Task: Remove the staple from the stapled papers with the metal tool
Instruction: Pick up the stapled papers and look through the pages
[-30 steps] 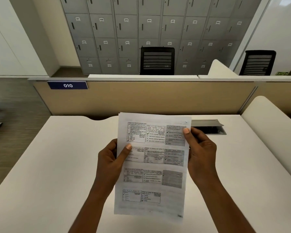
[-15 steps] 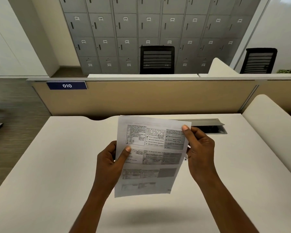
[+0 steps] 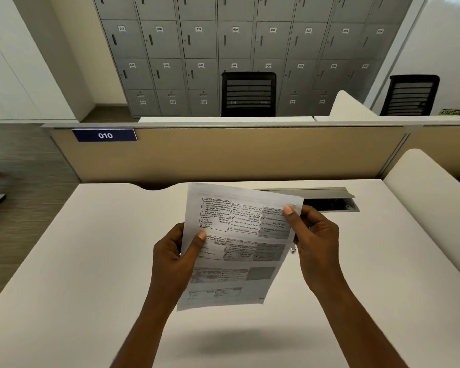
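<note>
The stapled papers (image 3: 239,243) were held up in the air above the white table (image 3: 91,261), not touching it. They were tilted so that the printed side faced the camera and the top edge leaned away. The left hand (image 3: 170,258) gripped the left edge about halfway down, its thumb lying across the front of the sheet and its other fingers curled behind. The right hand (image 3: 316,240) pinched the top right corner, thumb on the front and fingers hidden behind the paper. The staple itself could not be made out, as that corner was blurred and partly under the thumb. A small shiny bit (image 3: 292,248) showed just beside the papers' right edge, below the right thumb and close against the palm. It was too small to tell whether it was the metal tool. The papers' shadow (image 3: 223,338) lay on the table below them, on the side nearer the person.

At the far side of the table a grey cable hatch (image 3: 327,200) stood with its lid raised, partly hidden behind the papers' top right corner. Behind it ran a beige partition (image 3: 223,155) with a blue label (image 3: 105,135) reading 010. Beyond the partition stood two black chairs (image 3: 248,94) (image 3: 410,95) and a wall of grey numbered lockers (image 3: 197,49)
</note>
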Demonstrator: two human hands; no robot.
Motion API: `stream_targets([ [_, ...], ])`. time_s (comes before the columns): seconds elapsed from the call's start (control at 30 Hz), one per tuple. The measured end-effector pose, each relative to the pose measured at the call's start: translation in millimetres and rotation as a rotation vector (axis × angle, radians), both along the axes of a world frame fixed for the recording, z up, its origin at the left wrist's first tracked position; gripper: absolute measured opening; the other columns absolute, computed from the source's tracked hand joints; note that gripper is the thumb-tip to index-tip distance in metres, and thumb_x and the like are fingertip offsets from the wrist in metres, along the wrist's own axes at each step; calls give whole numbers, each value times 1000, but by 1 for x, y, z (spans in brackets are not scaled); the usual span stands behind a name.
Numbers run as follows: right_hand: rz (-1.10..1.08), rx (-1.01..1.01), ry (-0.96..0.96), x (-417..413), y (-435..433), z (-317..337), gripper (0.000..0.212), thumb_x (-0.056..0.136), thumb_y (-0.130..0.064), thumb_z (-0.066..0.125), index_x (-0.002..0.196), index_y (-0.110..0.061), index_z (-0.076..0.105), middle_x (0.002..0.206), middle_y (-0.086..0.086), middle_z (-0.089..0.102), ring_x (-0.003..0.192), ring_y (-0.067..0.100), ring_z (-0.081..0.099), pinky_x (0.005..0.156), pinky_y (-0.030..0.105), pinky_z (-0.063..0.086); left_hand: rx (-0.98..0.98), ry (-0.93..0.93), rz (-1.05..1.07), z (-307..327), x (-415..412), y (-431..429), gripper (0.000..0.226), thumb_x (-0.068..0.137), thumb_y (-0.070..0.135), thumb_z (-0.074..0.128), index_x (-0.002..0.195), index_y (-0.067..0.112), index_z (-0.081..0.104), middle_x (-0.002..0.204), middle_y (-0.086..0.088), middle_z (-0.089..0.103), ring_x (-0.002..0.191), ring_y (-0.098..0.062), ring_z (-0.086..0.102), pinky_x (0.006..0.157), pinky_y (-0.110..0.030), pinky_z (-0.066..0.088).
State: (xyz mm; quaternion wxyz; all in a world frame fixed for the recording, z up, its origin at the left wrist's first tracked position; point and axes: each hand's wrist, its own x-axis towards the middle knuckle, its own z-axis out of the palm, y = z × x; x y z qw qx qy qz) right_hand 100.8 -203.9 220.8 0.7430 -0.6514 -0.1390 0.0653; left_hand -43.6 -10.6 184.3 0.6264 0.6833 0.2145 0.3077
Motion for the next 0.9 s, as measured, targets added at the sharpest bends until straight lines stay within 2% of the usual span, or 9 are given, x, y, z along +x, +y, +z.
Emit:
stream_targets([
  [0.13,4,31,26,-1,1,2,20,89,-32,67,100,-18,77,98,2,79,86,20,72,69,32,55,0,-12,-12,-2,0,-2,14,97,28,67,104,38,74,105,8,80,90,-19,79,67,-25,64],
  [0.3,14,63,42,1,0,-1,17,97,-21,64,102,-13,77,98,6,78,84,19,70,63,25,53,-17,-14,-14,-1,-1,-6,14,92,32,67,103,39,74,103,8,80,89,-19,79,66,-24,63],
  [0.47,5,53,25,-1,-1,-5,18,100,-20,59,98,-15,76,96,4,77,84,15,70,62,26,55,-14,2,-5,-3,-2,-6,10,92,34,70,101,35,73,101,7,81,87,-20,79,65,-24,63],
  [0.57,-38,-2,-10,-1,-2,-9,18,100,-20,59,96,-20,76,93,-4,77,85,17,71,63,27,58,1,7,4,-4,-3,-5,10,92,36,72,101,37,73,100,8,81,86,-19,79,65,-24,63],
  [0.7,-28,-78,-79,1,-9,-12,13,95,-24,63,92,-29,74,91,-12,78,88,14,73,68,25,62,60,29,9,1,-4,2,12,90,34,71,98,42,73,99,12,81,83,-16,79,63,-21,62],
  [0.8,35,-100,-59,4,-14,-15,10,94,-23,66,94,-24,76,93,-8,78,88,16,75,67,22,61,128,73,-11,11,-4,16,13,89,35,72,102,36,74,98,11,81,83,-17,79,65,-25,64],
  [0.9,98,-139,-30,5,-19,-21,13,94,-24,67,97,-16,76,93,-2,79,81,21,74,63,22,58,224,140,-63,29,-1,35,18,90,35,73,107,29,75,99,10,81,83,-17,79,67,-29,65],
])
